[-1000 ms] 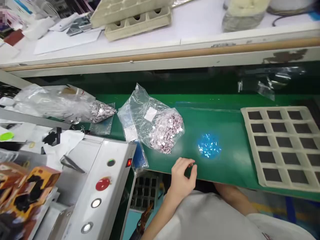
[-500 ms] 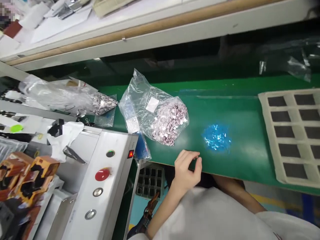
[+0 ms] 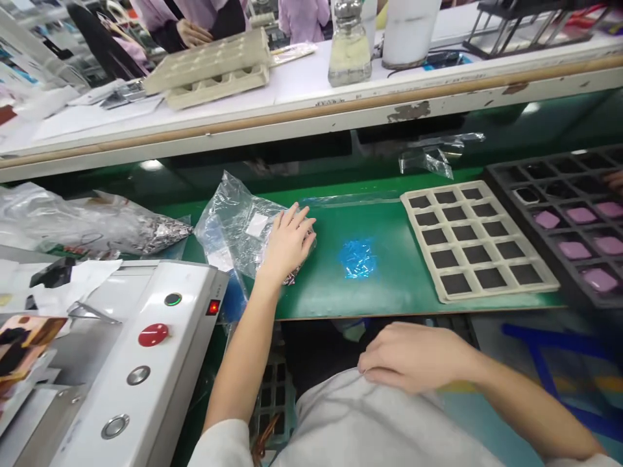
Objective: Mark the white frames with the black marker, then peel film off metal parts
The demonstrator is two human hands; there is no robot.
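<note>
My left hand (image 3: 288, 245) lies with spread fingers over the clear plastic bag (image 3: 238, 224) of small pinkish-silver pieces and covers most of the pieces. A white label (image 3: 257, 224) shows on the bag beside my fingers. In front of my waist, my right hand (image 3: 409, 357) is closed, its fingers curled in against my light grey shirt (image 3: 350, 415); whatever they may hold is hidden. A small heap of shiny blue film bits (image 3: 358, 258) sits on the green table, right of my left hand.
A beige compartment tray (image 3: 440, 246) and a black tray (image 3: 559, 240) with pink pieces stand right. Left are a grey control box (image 3: 163, 363) with buttons and another plastic bag (image 3: 73, 217). A shelf (image 3: 302, 113) runs behind; people in pink work beyond it.
My left hand has moved from the table's front edge, where it was pinched, onto the bag and spread out. My right hand has come into view. The camera has turned upward and right.
</note>
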